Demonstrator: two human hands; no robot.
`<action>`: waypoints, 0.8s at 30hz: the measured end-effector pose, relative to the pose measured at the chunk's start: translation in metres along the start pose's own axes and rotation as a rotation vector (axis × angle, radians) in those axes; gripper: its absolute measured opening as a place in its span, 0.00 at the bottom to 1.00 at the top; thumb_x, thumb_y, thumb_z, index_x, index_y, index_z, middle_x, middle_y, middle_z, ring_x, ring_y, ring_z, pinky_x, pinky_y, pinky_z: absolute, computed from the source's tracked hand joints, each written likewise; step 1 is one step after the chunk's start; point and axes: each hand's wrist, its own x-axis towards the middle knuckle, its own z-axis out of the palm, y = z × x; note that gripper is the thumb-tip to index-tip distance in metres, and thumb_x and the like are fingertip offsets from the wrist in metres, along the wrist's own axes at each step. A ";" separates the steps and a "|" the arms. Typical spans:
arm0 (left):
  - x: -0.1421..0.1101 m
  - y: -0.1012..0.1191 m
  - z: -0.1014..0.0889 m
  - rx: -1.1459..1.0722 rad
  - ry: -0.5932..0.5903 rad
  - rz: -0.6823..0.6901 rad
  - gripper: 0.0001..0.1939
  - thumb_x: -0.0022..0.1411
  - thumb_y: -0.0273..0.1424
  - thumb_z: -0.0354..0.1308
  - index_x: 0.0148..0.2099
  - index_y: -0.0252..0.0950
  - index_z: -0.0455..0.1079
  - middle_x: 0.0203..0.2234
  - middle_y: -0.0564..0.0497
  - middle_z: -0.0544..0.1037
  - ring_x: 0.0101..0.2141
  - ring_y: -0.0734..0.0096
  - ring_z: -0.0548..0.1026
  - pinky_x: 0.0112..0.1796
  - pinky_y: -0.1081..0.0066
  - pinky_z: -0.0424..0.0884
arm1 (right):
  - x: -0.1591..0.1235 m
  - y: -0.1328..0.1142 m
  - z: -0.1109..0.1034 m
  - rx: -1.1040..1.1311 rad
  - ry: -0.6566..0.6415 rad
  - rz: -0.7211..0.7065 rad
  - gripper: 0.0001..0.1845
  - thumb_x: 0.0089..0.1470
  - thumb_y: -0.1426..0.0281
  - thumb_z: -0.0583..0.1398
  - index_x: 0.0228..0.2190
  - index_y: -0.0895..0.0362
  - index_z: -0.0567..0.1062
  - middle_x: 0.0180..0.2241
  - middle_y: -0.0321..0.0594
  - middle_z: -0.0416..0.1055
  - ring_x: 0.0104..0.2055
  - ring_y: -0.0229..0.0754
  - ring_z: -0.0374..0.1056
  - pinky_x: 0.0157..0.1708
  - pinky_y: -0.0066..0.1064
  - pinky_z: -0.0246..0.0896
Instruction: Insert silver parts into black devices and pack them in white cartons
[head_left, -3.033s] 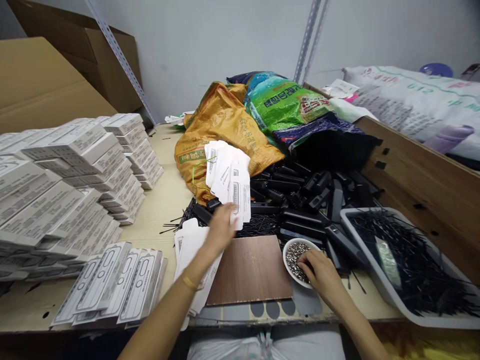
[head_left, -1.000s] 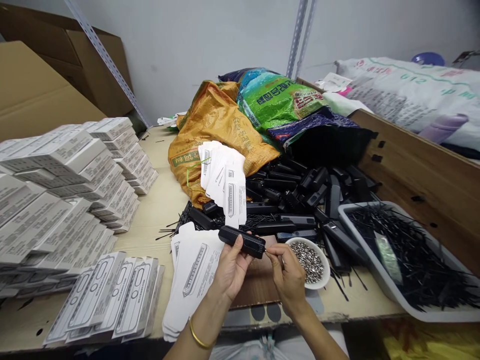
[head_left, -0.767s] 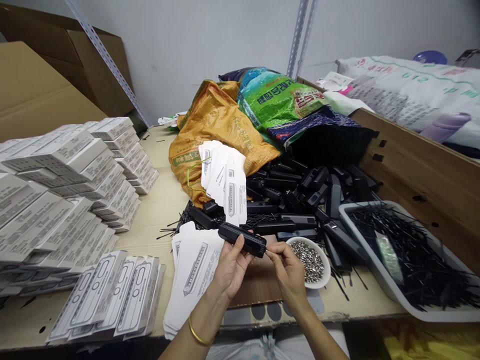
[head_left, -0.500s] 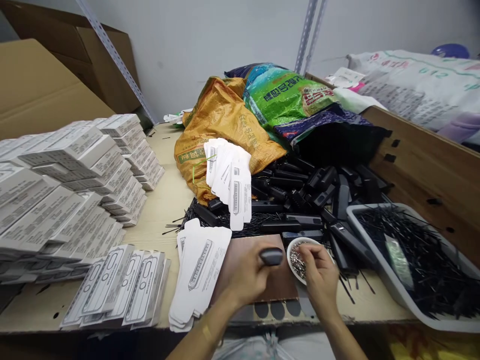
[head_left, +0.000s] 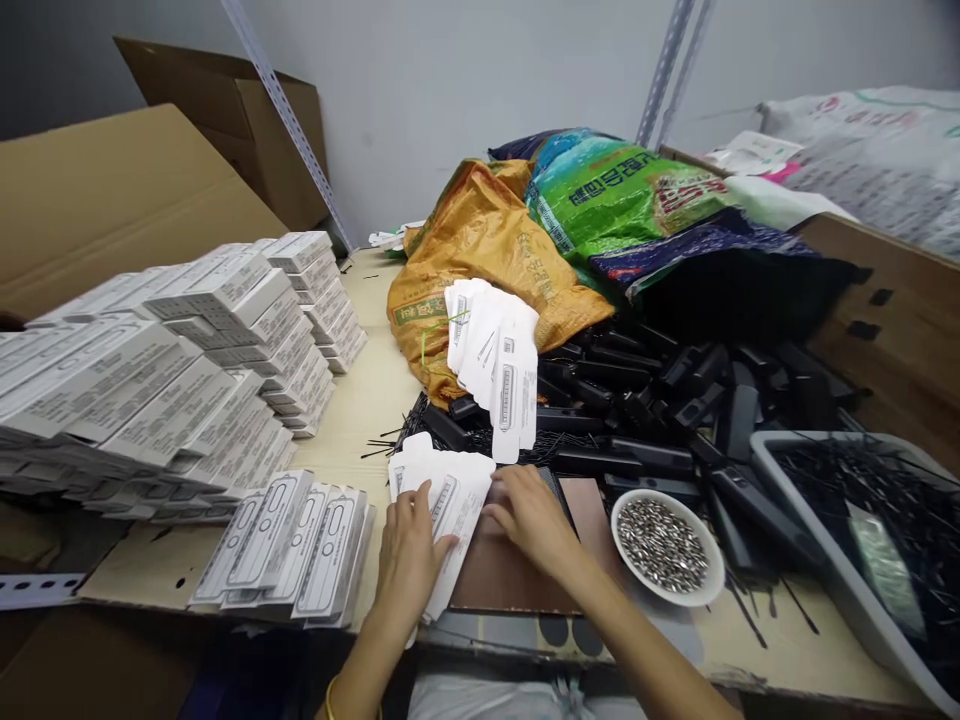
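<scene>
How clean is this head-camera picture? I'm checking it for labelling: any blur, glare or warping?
Head view: wide-angle warp bends the shelf upright and stretches the grey tray at the right edge; light is soft and even, with no harsh glare; left hand and right hand on the white card stack look only slightly soft.

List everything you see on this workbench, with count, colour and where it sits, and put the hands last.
flat card sleeves: one stack, white, front centre under both hands
brown board: one, right of that stack
bowl of metal beads: one, white, front right
black plastic cases: many, piled centre right
grey tray: one, holds black sticks, far right
printed boxes: many, white, stacked left
woven sacks: several, orange, green, blue, at back
left hand: flat on the sleeves
right hand: at the stack's right edge
</scene>
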 end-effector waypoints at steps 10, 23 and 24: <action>0.015 0.004 -0.017 -0.576 -0.218 -0.063 0.30 0.52 0.38 0.65 0.58 0.39 0.66 0.48 0.41 0.71 0.51 0.50 0.69 0.53 0.52 0.63 | 0.030 0.015 -0.028 0.142 -0.105 -0.065 0.09 0.51 0.75 0.61 0.24 0.54 0.67 0.29 0.34 0.72 0.36 0.41 0.66 0.38 0.32 0.55; 0.002 0.061 0.007 -1.434 -0.592 -0.241 0.40 0.59 0.38 0.63 0.65 0.49 0.42 0.38 0.48 0.77 0.30 0.65 0.79 0.32 0.67 0.75 | -0.009 0.010 -0.038 0.795 0.229 0.142 0.11 0.54 0.60 0.61 0.36 0.52 0.75 0.45 0.42 0.67 0.48 0.46 0.64 0.49 0.36 0.57; 0.001 0.064 0.010 -1.417 -0.566 -0.230 0.36 0.59 0.38 0.63 0.63 0.48 0.46 0.38 0.48 0.77 0.30 0.67 0.79 0.32 0.69 0.74 | -0.013 0.006 -0.033 0.785 0.217 0.154 0.11 0.55 0.59 0.60 0.35 0.53 0.75 0.47 0.43 0.66 0.49 0.46 0.63 0.49 0.36 0.58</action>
